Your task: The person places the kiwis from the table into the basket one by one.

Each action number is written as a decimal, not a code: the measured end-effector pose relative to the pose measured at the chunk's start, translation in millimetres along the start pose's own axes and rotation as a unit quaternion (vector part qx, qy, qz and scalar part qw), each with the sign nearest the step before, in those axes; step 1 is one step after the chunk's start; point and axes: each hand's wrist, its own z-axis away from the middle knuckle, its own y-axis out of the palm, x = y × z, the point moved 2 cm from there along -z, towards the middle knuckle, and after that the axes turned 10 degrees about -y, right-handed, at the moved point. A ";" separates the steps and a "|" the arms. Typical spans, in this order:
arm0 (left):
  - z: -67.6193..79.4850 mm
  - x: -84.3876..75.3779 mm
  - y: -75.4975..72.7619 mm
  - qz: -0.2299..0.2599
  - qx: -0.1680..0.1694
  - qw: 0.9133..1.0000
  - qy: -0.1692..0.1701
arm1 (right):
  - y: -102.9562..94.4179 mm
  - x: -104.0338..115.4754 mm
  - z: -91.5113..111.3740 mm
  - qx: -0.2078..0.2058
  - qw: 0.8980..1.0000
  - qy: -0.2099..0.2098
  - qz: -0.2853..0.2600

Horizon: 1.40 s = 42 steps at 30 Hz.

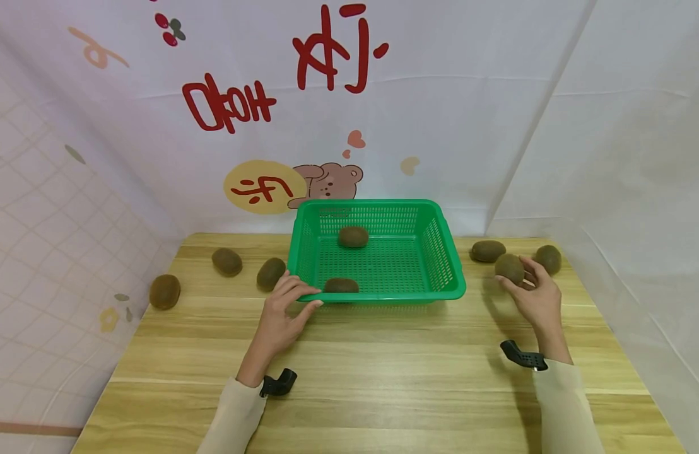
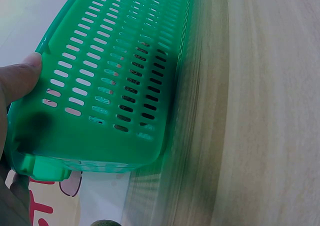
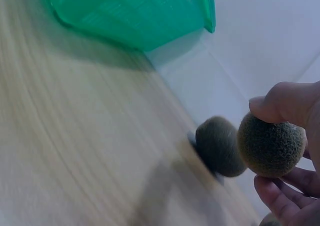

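A green plastic basket (image 1: 378, 295) stands on the table, with one kiwi (image 1: 353, 237) near its back wall and another kiwi (image 1: 341, 285) by the front wall, partly hidden by the rim. My left hand (image 1: 284, 309) grips the basket's front left corner; in the left wrist view the thumb (image 2: 22, 78) presses on the outer side near the rim. To the right of the basket, my right hand (image 1: 538, 299) holds a kiwi (image 1: 509, 270) between thumb and fingers. That kiwi (image 3: 270, 145) is off the table in the right wrist view.
Near the right hand lie a kiwi (image 1: 488, 251) and, at the right edge, another kiwi (image 1: 548, 259). Left of the basket are three more: a kiwi (image 1: 271, 274), a kiwi (image 1: 227, 261) and a kiwi (image 1: 164, 292). A printed white cloth (image 1: 440, 126) hangs behind the wooden table (image 1: 395, 378).
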 end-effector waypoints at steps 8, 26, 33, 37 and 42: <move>-0.2 -1.8 -0.3 0.003 -0.003 1.000 0.002 | 0.3 24.0 1.8 0.012 0.999 -0.044 -0.011; -2.2 -2.9 -0.9 0.009 -0.002 1.000 -0.001 | 10.6 77.0 5.5 0.036 0.985 -0.167 -0.038; -1.2 -3.1 -1.2 0.008 0.002 1.000 -0.007 | 19.4 90.2 9.0 0.053 0.977 -0.200 -0.051; -1.2 -3.4 -0.7 0.008 0.001 1.000 -0.005 | 23.6 98.6 11.8 0.060 0.974 -0.212 -0.061; -0.7 -2.8 -0.1 0.007 -0.002 1.000 -0.001 | 30.1 104.8 12.6 0.073 0.970 -0.220 -0.073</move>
